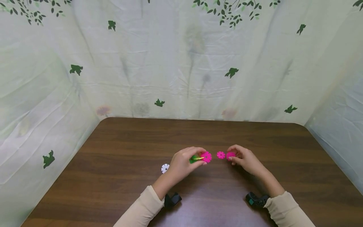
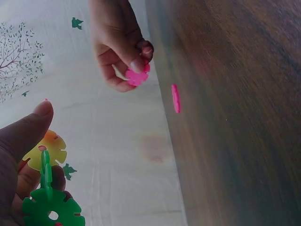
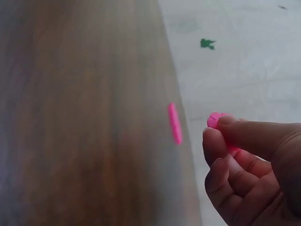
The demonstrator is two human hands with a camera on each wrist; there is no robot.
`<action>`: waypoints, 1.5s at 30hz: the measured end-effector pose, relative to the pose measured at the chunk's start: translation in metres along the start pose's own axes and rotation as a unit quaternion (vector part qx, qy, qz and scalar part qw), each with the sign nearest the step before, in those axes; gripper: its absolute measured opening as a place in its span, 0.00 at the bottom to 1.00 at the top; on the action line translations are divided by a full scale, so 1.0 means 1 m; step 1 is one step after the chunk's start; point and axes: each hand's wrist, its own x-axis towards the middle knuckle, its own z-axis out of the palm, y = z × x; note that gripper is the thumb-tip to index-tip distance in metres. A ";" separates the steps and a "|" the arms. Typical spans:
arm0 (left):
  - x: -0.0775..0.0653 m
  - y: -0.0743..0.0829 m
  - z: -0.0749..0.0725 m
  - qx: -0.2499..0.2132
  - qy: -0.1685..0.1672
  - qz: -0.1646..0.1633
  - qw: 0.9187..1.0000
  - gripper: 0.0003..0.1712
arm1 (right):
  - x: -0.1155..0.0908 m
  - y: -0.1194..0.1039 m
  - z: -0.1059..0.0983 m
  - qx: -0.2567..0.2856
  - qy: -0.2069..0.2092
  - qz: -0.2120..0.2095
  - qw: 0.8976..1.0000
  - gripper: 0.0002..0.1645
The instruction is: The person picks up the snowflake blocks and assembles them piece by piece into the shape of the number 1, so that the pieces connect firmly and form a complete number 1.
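Observation:
My left hand (image 1: 183, 161) grips several joined notched plastic discs between thumb and fingers. In the head view a pink disc (image 1: 206, 157) forms the right end of this cluster. The left wrist view shows its green disc (image 2: 52, 209) and yellow disc (image 2: 55, 151), set at angles to each other. My right hand (image 1: 246, 160) pinches a single pink notched disc (image 3: 217, 119) between thumb and fingertips, which partly cover it. Another pink disc (image 1: 221, 154) lies flat on the table between the two hands.
A white notched disc (image 1: 164, 168) lies on the brown wooden table (image 1: 136, 135), partly hidden behind the left hand. A pale printed cloth (image 1: 170, 63) hangs at the table's back and sides. Dark wrist cameras (image 1: 173, 200) are worn on both wrists.

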 end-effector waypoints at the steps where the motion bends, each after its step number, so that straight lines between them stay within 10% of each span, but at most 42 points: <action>1: 0.000 0.000 0.000 -0.001 0.000 -0.001 1.000 0.19 | 0.000 -0.002 0.000 0.008 0.001 -0.003 1.000 0.14; 21: -0.002 0.003 0.004 -0.003 -0.015 -0.007 1.000 0.18 | -0.010 -0.061 0.007 0.069 0.019 -0.086 0.994 0.08; 45: -0.002 0.010 0.004 -0.030 -0.022 0.012 0.999 0.18 | -0.013 -0.072 0.017 0.068 0.068 -0.196 0.976 0.14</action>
